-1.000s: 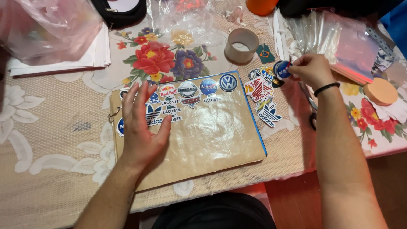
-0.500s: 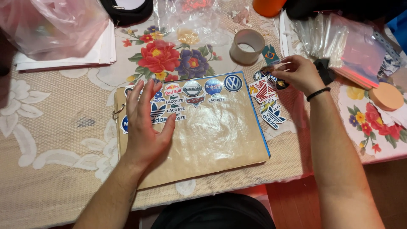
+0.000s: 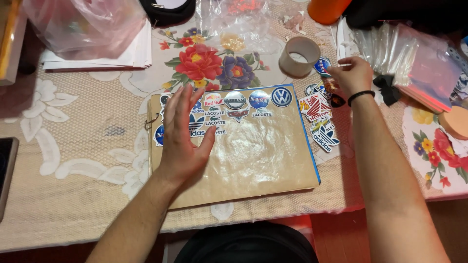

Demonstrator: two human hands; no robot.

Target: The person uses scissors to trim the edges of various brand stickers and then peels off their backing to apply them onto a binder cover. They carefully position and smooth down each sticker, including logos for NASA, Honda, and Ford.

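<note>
Lace-and-floral tablecloth [image 3: 73, 160] under glossy brown album page [image 3: 253, 156], left hand [image 3: 183, 134] flat and open-fingered on its sticker rows, right hand [image 3: 352, 74] now farther beyond its right edge, pinching something small near tape roll [image 3: 300, 57].

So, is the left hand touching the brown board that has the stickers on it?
Touching. In the head view, the left hand lies flat, palm down, on the brown sticker-covered board, with no gap visible beneath the palm.

Sticker album page [image 3: 253, 156] lies centre on the table [image 3: 73, 195]; loose stickers [image 3: 319, 114] to its right, tape roll [image 3: 299, 57] behind them.
</note>
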